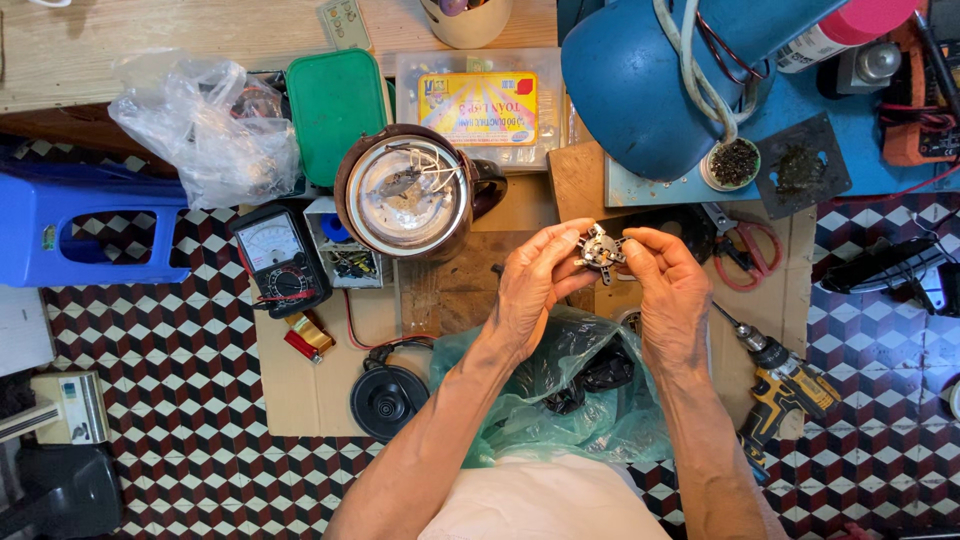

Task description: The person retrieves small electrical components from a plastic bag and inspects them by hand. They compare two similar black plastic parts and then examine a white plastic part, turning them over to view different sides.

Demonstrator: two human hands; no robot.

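- Left hand (pixel 530 285): fingers curled, thumb and fingertips closed on the left edge of a small round metal part (pixel 600 250) with dark radiating tabs.
- Right hand (pixel 668 290): fingers bent, thumb and forefinger pinching the right edge of the same part. Both hands grip it together.
- The part is held up in the air between the two hands, above a sheet of brown cardboard (pixel 310 385) spread on the chequered tile floor (pixel 180 380).
- Just left of the left hand: an upturned kettle (pixel 410 195), brown body, its shiny underside open, with loose wires and a contact plate visible. Dark handle faces right.
- Below the wrists: a translucent green plastic bag (pixel 580 400) with dark pieces inside; contents too crumpled to identify.
- Left of the bag: round black kettle base (pixel 388 400) with a cord, on the cardboard.
- Further left on the cardboard: an analogue multimeter (pixel 278 260), black case, red and black leads.
- Right of the right forearm: a yellow-and-black cordless drill (pixel 785 385), bit pointing up-left.
- Above the right hand: red-handled scissors (pixel 740 255), partly under a blue lamp shade (pixel 645 85).
- Upper left: green lidded box (pixel 335 110), clear crumpled bag (pixel 205 125), blue plastic stool (pixel 70 225).
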